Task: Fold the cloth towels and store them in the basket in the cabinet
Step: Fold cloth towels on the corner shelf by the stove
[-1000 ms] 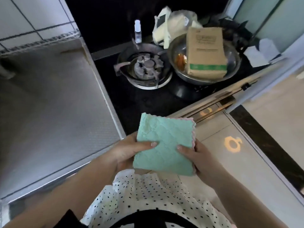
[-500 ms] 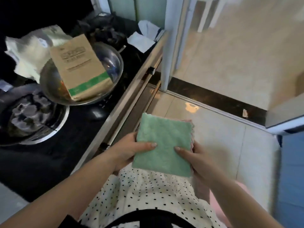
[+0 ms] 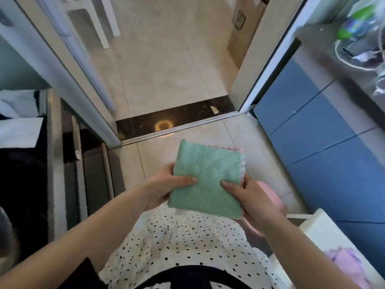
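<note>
**A:** Head cam: we've got the folded green towel point(image 3: 205, 182) held in front of our waist, clear of every surface. Our left hand point(image 3: 161, 184) grips its left edge, thumb flat across the top, and our right hand point(image 3: 253, 202) grips the lower right corner the same way. There's a pink scalloped edge poking out along the towel's top and right side, so it looks like a pink layer sits under the green one.

**B:** How much room do we have around it?

**A:** Plenty straight ahead. Tiled floor point(image 3: 187, 142) runs to a dark threshold strip point(image 3: 177, 118), then more pale floor through the open doorway. On our left the counter edge point(image 3: 53, 163) is near our forearm but not touching. On our right, blue cabinet fronts point(image 3: 325, 155) stand well apart from the towel. Low right there's a white bin wall point(image 3: 325, 230) with something lilac point(image 3: 345, 261) inside, too blurry to name.
</note>
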`<state>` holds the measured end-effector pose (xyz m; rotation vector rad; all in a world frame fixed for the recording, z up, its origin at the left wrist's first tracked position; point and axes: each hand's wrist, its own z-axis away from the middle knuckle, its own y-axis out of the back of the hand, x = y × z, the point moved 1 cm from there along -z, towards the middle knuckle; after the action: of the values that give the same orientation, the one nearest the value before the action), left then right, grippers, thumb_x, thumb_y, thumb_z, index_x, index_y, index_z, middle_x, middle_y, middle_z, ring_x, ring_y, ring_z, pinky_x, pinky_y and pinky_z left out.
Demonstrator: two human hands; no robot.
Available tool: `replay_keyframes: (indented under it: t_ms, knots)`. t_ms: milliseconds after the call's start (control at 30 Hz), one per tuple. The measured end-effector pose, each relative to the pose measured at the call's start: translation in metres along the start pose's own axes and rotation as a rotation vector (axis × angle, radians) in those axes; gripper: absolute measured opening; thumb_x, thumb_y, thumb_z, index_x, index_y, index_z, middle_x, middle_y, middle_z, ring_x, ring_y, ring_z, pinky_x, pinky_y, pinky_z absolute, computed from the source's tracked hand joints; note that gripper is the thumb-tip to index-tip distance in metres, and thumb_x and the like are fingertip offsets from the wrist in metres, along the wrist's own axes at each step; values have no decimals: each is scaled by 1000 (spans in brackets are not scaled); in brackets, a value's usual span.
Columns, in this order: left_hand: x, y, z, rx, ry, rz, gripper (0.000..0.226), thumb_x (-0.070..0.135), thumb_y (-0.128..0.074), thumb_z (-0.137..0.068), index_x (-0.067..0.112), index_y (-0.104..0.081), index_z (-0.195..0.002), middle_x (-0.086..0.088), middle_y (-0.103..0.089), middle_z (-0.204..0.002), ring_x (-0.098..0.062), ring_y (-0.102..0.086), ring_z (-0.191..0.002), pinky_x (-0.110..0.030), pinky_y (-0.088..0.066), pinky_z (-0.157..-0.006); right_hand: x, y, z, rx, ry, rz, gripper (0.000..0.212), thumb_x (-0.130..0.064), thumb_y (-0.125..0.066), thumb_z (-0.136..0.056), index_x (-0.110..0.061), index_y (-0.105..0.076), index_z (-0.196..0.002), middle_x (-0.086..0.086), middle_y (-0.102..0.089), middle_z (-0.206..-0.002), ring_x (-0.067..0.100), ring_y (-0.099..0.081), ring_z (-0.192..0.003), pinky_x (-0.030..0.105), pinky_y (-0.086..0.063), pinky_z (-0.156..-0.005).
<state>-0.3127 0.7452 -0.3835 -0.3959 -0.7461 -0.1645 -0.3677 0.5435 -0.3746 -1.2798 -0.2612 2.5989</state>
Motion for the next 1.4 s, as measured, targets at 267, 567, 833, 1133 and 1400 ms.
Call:
replay_keyframes:
  t_ms: [267,567,833,1133,1400]
  knots:
    - [62,-41,-92,-147,111,-241,29,4,-71,-77,16,-61,-101,-1,-74,-96,-17,-71,-86,-27,-57,-66,-25,47,-38,202,17,-217,44,-14,-69,-73,-3,-58,-114,10,-71,-107,27,-68,-98,36,-58,-77]
    - [158,-126,-227,-284,195,-433,56,19,-79,-56,12,-63,-109,-7,-74,-99,-27,-69,-95,-48,-53,-89,-104,133,-109,430,56,-382,35,-9,-69,-79,-6,-59,-113,6,-73,-102,23,-70,-92,31,-58,-66]
    - [243,-228,-334,-468,223,-588,31,11,-73,-73,14,-63,-102,-3,-75,-91,-22,-71,-87,-37,-58,-75,-192,212,-142,611,164,-513,35,-8,-68,-81,-11,-57,-114,2,-74,-100,21,-71,-90,31,-58,-64]
    - [312,-318,-441,-734,271,-765,42,16,-75,-66,15,-63,-106,-1,-75,-94,-18,-72,-85,-33,-56,-69,-253,266,-189,811,260,-711,34,-8,-67,-82,-8,-56,-115,5,-73,-101,24,-71,-91,36,-59,-65]
    - [344,-405,-500,-995,370,-912,40,11,-72,-70,12,-61,-108,-6,-74,-96,-21,-72,-87,-32,-59,-66,-295,292,-200,1000,421,-945,37,-2,-64,-82,-4,-53,-117,12,-71,-106,28,-70,-92,36,-58,-62]
